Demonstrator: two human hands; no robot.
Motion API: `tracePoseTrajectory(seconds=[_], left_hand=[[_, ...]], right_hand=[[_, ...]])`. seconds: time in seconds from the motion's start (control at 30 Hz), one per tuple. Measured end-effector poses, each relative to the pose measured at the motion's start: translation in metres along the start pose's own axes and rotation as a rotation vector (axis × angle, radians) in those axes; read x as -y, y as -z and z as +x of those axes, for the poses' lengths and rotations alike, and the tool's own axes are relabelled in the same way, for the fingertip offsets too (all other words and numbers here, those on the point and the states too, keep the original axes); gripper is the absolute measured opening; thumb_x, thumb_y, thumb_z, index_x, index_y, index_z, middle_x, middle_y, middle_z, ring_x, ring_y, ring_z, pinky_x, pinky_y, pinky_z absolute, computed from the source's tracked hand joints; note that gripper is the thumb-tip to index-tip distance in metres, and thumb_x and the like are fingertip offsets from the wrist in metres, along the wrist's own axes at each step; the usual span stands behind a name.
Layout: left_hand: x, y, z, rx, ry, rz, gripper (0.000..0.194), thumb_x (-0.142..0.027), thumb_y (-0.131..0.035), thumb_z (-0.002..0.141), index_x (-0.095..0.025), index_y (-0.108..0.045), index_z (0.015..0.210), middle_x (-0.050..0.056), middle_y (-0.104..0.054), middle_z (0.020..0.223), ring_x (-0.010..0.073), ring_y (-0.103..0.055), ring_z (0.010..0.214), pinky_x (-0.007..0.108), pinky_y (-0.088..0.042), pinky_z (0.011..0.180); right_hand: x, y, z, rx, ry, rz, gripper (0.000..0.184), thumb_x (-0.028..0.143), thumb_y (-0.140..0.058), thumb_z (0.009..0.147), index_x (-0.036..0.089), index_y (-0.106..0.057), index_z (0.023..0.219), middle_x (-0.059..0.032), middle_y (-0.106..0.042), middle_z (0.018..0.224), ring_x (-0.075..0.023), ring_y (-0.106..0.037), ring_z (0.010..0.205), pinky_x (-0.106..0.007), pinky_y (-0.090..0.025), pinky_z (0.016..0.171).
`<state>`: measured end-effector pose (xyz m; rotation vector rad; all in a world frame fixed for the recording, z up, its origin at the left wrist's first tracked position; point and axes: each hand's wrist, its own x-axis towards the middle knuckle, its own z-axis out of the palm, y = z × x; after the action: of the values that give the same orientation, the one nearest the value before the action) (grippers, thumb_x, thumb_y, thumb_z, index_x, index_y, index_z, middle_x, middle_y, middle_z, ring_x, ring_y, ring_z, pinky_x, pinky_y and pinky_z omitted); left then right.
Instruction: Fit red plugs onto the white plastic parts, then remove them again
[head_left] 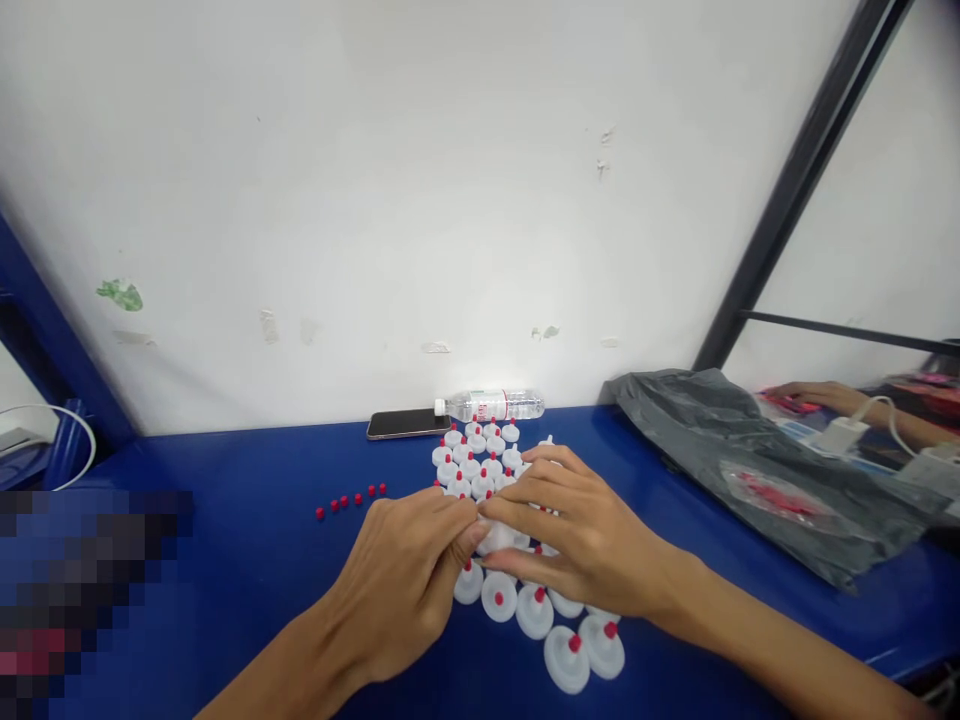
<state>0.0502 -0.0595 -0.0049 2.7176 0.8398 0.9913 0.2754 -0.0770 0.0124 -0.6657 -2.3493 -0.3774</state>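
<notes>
My left hand (412, 565) is closed in a pinch, thumb against bent fingers, at the left side of a white round nozzle cap (496, 540). Whatever sits between those fingertips is hidden. My right hand (574, 530) curves round the same white cap, thumb below and fingers above. Beneath and around both hands stand many white disc-shaped caps with spouts, most carrying a small red tip, such as the white cap (567, 660) at the front. To the left, several loose red tips (358, 498) lie in a slanting row on the blue table (247, 560).
A dark phone (405, 425) and a clear water bottle (502, 404) lie by the wall. On the right is a grey plastic bag (697, 450) with a clear packet of red pieces (780, 497) on it. Another person's hand (817, 395) shows beyond the metal post (780, 220).
</notes>
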Motion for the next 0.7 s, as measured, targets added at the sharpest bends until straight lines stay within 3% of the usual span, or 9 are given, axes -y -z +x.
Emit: tracePoseTrajectory(seconds=[0.23, 0.37, 0.47, 0.53, 0.63, 0.7], left_hand=[[-0.011, -0.009, 0.006, 0.036, 0.216, -0.226, 0.045, -0.042, -0.032, 0.104, -0.021, -0.035, 0.065, -0.003, -0.044, 0.058, 0.0130, -0.037, 0.054, 0.030, -0.026, 0.054], [0.006, 0.020, 0.005, -0.031, 0.473, -0.344, 0.047, -0.055, -0.034, 0.100, -0.022, -0.029, 0.066, -0.004, -0.033, 0.061, 0.0130, -0.031, 0.057, 0.029, -0.026, 0.051], [0.034, 0.057, 0.002, -0.151, 0.529, -0.135, 0.046, -0.058, -0.034, 0.099, -0.023, -0.031, 0.069, -0.003, -0.033, 0.065, 0.0140, -0.035, 0.063, 0.028, -0.030, 0.057], [0.051, 0.073, 0.001, -0.239, 0.540, 0.062, 0.046, -0.056, -0.030, 0.100, -0.023, -0.027, 0.068, -0.003, -0.030, 0.062, 0.0145, -0.033, 0.061, 0.029, -0.029, 0.058], [0.069, 0.077, 0.001, -0.133, 0.559, 0.338, 0.039, -0.048, -0.029, 0.100, -0.023, -0.036, 0.070, -0.002, -0.042, 0.062, 0.0172, -0.041, 0.061, 0.031, -0.030, 0.060], [0.077, 0.071, 0.001, -0.002, 0.561, 0.438, 0.033, -0.042, -0.029, 0.099, -0.023, -0.049, 0.081, 0.002, -0.058, 0.075, 0.0216, -0.054, 0.073, 0.033, -0.034, 0.064]], right_hand=[[0.005, 0.004, 0.000, 0.022, 0.055, -0.155, 0.022, 0.037, -0.062, 0.099, 0.018, -0.067, 0.109, -0.0038, -0.077, 0.096, -0.0192, -0.068, 0.087, -0.043, -0.046, 0.104], [-0.019, 0.014, -0.007, -0.020, 0.029, -0.292, 0.015, 0.023, -0.060, 0.099, 0.020, -0.069, 0.110, -0.0046, -0.078, 0.101, -0.0195, -0.069, 0.087, -0.045, -0.046, 0.105], [-0.051, 0.022, -0.011, -0.014, -0.241, -0.308, 0.019, 0.032, -0.062, 0.097, 0.022, -0.071, 0.111, -0.0078, -0.078, 0.106, -0.0258, -0.070, 0.096, -0.052, -0.042, 0.106], [-0.067, 0.025, -0.012, 0.054, -0.445, -0.232, 0.023, 0.036, -0.060, 0.097, 0.023, -0.071, 0.112, -0.0074, -0.078, 0.100, -0.0272, -0.069, 0.094, -0.049, -0.046, 0.100], [-0.079, 0.027, -0.012, 0.213, -0.578, -0.141, 0.023, 0.040, -0.058, 0.095, 0.023, -0.070, 0.105, -0.0054, -0.076, 0.090, -0.0258, -0.069, 0.087, -0.040, -0.048, 0.087], [-0.083, 0.029, -0.014, 0.304, -0.614, -0.102, 0.021, 0.041, -0.058, 0.094, 0.023, -0.069, 0.097, -0.0047, -0.075, 0.089, -0.0246, -0.068, 0.083, -0.036, -0.047, 0.081]])
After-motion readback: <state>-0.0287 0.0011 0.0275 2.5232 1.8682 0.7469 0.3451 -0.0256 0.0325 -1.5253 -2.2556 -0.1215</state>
